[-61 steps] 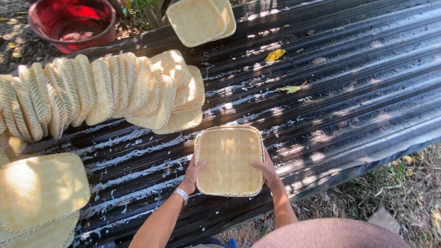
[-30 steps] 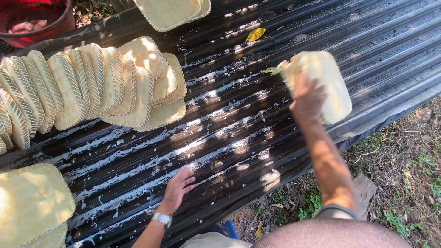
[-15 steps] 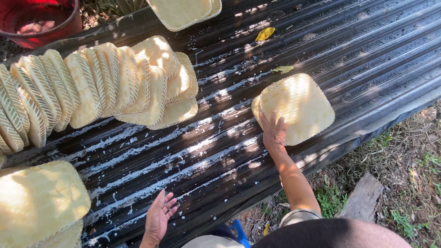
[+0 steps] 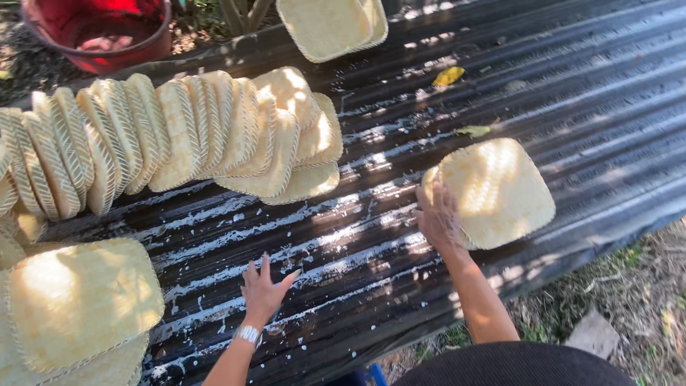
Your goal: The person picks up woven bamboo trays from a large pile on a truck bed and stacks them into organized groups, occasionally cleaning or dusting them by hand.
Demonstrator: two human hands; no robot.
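Right hand (image 4: 437, 218) flat, fingers spread, on the left edge of a woven square tray (image 4: 496, 191) lying upside down on the dark corrugated surface (image 4: 614, 107). Left hand (image 4: 263, 289) open, empty, resting on the wet metal, well apart from the tray.

Both forearms are bare, without sleeves; the left hand (image 4: 263, 289) has a silvery metal watch band (image 4: 248, 334) at its wrist.
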